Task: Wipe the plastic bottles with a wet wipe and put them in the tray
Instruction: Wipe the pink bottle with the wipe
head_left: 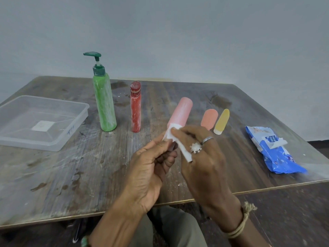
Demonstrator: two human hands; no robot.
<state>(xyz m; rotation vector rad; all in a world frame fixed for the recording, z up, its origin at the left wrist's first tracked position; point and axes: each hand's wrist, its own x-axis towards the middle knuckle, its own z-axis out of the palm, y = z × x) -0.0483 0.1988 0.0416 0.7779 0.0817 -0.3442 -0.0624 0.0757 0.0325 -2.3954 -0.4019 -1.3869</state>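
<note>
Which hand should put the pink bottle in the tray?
Left. The left hand grips the pink bottle, and the tray sits on that side. The right hand holds the wet wipe.

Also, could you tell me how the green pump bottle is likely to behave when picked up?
The green pump bottle stands tall on a narrow base, so a nudge would probably tip it. Laid down, its round body would likely roll. The white smears may make it slippery.
</note>
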